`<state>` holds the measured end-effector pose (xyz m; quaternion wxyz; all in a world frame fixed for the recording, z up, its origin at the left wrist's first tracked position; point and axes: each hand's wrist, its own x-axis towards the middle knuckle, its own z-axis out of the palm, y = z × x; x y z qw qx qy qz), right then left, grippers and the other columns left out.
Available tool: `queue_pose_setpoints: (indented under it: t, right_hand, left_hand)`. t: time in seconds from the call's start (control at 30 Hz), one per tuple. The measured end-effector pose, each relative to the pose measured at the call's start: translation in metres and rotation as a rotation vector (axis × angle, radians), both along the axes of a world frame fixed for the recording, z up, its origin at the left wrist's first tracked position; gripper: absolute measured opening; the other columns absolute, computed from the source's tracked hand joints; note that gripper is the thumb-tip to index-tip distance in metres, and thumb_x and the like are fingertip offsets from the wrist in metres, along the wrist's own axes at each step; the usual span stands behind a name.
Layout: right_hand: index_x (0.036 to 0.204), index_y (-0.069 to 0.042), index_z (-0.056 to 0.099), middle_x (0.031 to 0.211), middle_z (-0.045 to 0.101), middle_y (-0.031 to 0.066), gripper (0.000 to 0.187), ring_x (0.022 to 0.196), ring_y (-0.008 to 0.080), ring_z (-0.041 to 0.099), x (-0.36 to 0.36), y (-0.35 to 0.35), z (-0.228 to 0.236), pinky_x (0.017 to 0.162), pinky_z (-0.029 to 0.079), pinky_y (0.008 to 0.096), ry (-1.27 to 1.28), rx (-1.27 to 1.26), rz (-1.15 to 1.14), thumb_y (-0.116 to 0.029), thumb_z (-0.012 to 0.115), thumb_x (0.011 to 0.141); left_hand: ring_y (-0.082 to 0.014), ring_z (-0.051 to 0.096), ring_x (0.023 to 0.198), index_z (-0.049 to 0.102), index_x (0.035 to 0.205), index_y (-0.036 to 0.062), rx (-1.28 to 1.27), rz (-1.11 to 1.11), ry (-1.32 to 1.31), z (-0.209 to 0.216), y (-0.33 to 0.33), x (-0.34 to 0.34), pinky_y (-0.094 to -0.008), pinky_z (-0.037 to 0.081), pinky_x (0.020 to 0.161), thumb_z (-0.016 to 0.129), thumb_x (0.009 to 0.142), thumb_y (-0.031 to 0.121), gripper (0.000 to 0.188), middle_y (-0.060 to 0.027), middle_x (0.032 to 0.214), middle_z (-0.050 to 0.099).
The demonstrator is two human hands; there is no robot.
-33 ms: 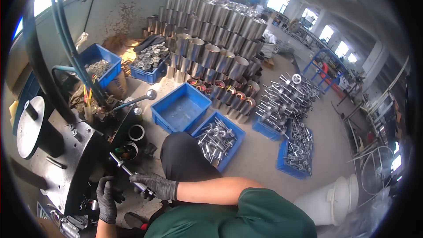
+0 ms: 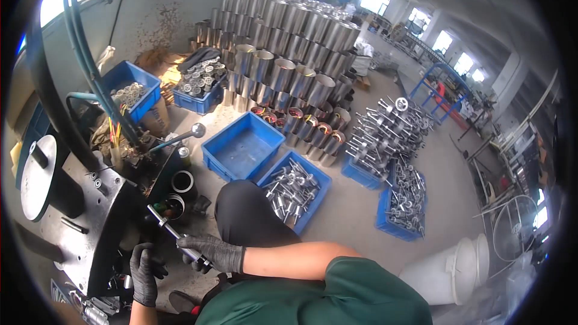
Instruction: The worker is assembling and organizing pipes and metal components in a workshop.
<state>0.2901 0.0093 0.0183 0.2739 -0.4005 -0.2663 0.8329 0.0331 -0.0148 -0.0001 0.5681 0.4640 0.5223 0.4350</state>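
Only the view has shifted slightly; the right hand [image 2: 214, 254] grips a metal shaft [image 2: 164, 222], probably stiff, slick, best held mid-length; left hand [image 2: 144, 272] empty, half-curled

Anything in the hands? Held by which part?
Right hand: a metal shaft, gripped around its lower half. Left hand: nothing visibly held.

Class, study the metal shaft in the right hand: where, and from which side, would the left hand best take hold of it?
Likely best: the exposed upper-left length of the metal shaft, approached from the left. It slants up and left out of the right hand, which wraps its lower part, and the left hand is on that side.
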Motion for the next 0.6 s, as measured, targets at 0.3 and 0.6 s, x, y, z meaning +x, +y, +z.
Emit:
queue_pose_setpoints:
  t: [0.3,0.6]
  right_hand:
    - [0.136,-0.004,0.064,0.118,0.076,0.0156,0.050,0.093,0.0244,0.078,0.203,-0.060,0.021,0.078,0.067,0.0394,0.299,0.295,-0.560,-0.039,0.072,0.101]
    - [0.101,-0.021,0.070,0.087,0.072,0.0007,0.010,0.065,0.0229,0.067,0.405,-0.157,-0.256,0.061,0.059,0.0425,0.137,-0.441,-1.541,-0.030,0.073,0.096]
  left_hand:
    - [-0.0133,0.063,0.064,0.057,0.134,0.0083,-0.210,-0.194,0.152,-0.070,-0.006,-0.008,-0.0260,0.051,0.052,0.072,0.106,0.045,0.048,-0.0038,0.082,0.065]
    - [-0.0106,0.055,0.067,0.061,0.124,0.0104,-0.184,-0.219,0.461,-0.137,0.006,-0.051,-0.0283,0.051,0.055,0.072,0.107,0.031,0.029,0.0004,0.083,0.060]
